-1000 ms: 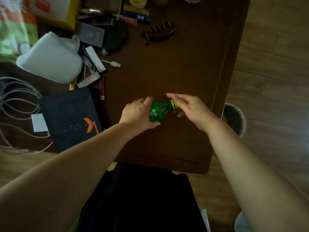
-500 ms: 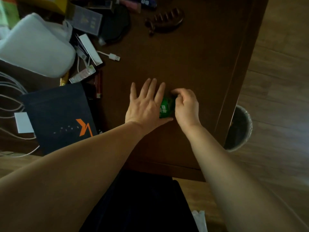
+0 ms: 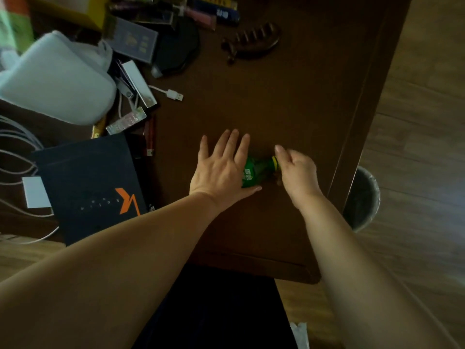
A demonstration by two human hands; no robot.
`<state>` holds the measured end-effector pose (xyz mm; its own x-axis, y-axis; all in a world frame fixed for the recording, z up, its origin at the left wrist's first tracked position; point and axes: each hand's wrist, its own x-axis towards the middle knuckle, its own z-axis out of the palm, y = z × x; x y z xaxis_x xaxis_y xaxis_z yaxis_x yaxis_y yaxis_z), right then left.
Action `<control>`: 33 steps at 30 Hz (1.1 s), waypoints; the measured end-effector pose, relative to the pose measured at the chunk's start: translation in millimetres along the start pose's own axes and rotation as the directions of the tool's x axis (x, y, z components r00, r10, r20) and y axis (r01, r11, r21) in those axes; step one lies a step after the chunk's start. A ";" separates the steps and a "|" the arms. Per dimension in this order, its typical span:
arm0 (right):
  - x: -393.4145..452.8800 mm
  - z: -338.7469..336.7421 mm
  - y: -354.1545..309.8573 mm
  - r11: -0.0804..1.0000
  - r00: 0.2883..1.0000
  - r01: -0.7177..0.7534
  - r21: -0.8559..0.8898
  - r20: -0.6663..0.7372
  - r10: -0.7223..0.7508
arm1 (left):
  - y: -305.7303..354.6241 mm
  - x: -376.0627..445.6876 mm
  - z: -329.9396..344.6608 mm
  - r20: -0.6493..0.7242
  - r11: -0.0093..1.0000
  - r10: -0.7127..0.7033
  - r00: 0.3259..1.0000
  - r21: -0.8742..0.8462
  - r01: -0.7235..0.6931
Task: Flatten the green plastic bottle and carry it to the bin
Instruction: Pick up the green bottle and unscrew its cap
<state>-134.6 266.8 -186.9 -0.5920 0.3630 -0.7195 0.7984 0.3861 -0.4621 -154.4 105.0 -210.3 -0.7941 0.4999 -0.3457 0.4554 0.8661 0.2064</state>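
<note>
The green plastic bottle lies on its side on the dark wooden table, its yellow cap pointing right. My left hand lies flat on top of the bottle's body, fingers spread, palm pressing down; most of the body is hidden under it. My right hand is at the cap end, fingers curled around the neck and cap. The bin, a round grey bucket, stands on the floor just past the table's right edge.
A dark bag with an orange logo lies left of my hands. Behind it are a white pouch, a USB cable, small boxes and a brown hair claw. White cables run along the far left.
My left hand went from gripping the bottle to lying flat on it with fingers spread. The right hand has slid back to the cap end, uncovering the neck and yellow cap.
</note>
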 end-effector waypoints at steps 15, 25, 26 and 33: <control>-10.3 -14.5 13.5 0.842 0.973 0.062 0.537 0.157 -0.172 | 3.7 -2.7 -5.4 0.032 1.000 -0.007 0.999 0.008 0.006; 3.0 -17.9 9.3 0.981 0.982 0.086 0.172 0.155 -0.113 | 5.1 -3.2 -6.1 0.029 1.000 -0.015 0.999 0.025 0.014; 2.0 -19.0 10.9 0.976 0.978 0.099 0.196 0.164 -0.133 | 5.1 -3.0 -6.6 0.028 1.000 -0.017 0.999 0.025 0.016; -10.1 5.0 18.2 0.923 0.994 0.096 0.373 -0.084 -0.069 | 4.0 -2.4 -7.2 0.031 1.000 -0.011 0.999 0.000 0.011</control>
<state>-113.5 265.9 -190.6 -0.6532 0.4055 -0.6395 0.7209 0.0745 -0.6890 -153.6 107.2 -202.1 -0.7863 0.4900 -0.3763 0.4464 0.8717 0.2023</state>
